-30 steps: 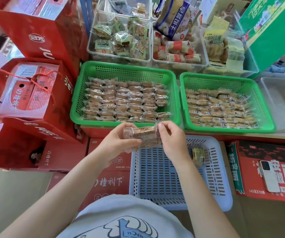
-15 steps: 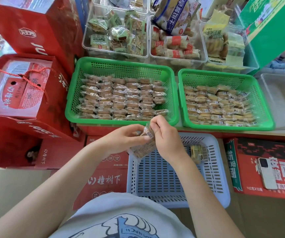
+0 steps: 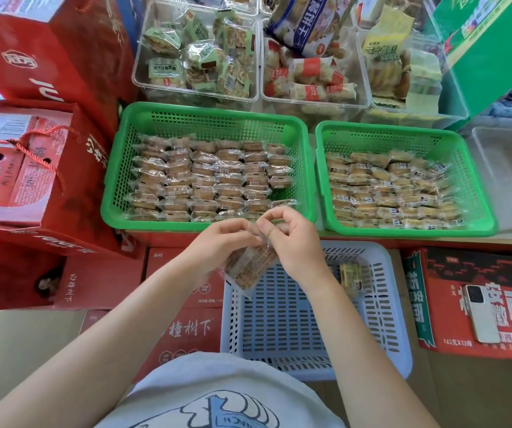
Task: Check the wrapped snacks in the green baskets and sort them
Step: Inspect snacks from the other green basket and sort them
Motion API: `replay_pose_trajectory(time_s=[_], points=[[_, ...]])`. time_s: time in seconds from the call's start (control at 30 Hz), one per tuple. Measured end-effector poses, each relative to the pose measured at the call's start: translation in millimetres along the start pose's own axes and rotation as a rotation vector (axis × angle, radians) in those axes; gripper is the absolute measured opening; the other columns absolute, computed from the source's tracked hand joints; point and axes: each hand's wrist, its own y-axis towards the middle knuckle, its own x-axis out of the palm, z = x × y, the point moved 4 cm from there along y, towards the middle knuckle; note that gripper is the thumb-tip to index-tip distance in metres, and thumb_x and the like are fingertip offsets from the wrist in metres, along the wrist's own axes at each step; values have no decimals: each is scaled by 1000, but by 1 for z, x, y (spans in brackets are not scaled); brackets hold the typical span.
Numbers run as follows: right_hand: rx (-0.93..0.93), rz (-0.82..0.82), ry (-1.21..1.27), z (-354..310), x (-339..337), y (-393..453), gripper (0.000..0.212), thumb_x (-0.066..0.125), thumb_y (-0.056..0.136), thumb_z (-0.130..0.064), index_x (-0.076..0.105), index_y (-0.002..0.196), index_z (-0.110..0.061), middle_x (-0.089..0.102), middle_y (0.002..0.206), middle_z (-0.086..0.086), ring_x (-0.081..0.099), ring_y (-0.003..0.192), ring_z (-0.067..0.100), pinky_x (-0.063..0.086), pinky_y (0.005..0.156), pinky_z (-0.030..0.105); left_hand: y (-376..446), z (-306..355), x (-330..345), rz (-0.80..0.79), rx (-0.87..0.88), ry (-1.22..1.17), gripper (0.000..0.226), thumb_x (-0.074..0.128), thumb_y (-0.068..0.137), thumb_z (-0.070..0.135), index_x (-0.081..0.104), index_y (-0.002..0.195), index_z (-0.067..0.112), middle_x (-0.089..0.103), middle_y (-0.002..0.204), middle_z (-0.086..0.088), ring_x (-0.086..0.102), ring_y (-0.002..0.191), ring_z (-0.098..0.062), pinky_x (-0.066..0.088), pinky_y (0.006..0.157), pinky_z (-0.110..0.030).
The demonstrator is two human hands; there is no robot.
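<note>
Wrapped snack point(image 3: 250, 267) hangs tilted, long axis running upper right to lower left, over the white basket point(image 3: 396, 307). Left hand point(image 3: 217, 245) and right hand point(image 3: 291, 239) both pinch its top seal. Two green baskets: left basket point(image 3: 116, 180) and right basket point(image 3: 480, 193), each packed with rows of snacks. White basket holds one snack point(image 3: 351, 274).

a shop: clear bins point(image 3: 197, 50) of wrapped snacks, stacked red gift cartons point(image 3: 32, 162).
</note>
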Motion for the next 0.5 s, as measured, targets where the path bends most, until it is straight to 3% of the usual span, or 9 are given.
replay_pose_trajectory(time_s=[0.1,0.23,0.3,0.37,0.43,0.5], points=[[32,-10,-41,8,-9,11,17,64,97,-32,65,93,-16,53,54,-4,39,47,7,34,49,21,10,-1,-1,65,-18,-54,10,76,88,24,78,92,16,76,101,-13,72,101,-35,58,91,-57],[82,-209,-177,20,-19,26,31,74,85,-50,65,103,-26,62,90,3,56,77,8,50,70,29,26,6,-4,174,11,-37,8,77,87,29,81,85,22,78,94,-9,74,94,-33,60,85,-57],[89,-253,-232,22,-24,34,40,80,81,-43,63,114,-28,64,106,-6,61,95,7,53,83,27,36,11,-2,197,30,-77,11,75,89,30,82,86,22,78,92,-7,75,92,-31,62,82,-51],[60,-244,-279,19,-30,46,44,80,83,-35,63,122,-25,65,111,-10,60,95,3,49,83,15,50,15,2,246,58,-87,20,66,96,36,81,90,24,79,91,1,75,92,-22,62,77,-35],[-3,-174,-375,14,-40,57,37,77,86,-31,66,121,-23,63,108,-8,56,89,-1,42,73,6,66,18,2,304,163,47,30,49,104,41,77,106,31,75,108,11,68,105,-8,52,83,-19],[-56,-47,-452,13,-57,72,33,74,89,-26,66,119,-19,60,108,-6,54,89,4,36,72,5,88,14,-4,356,261,320,38,37,109,40,61,136,28,61,139,8,52,131,-9,42,105,-24]])
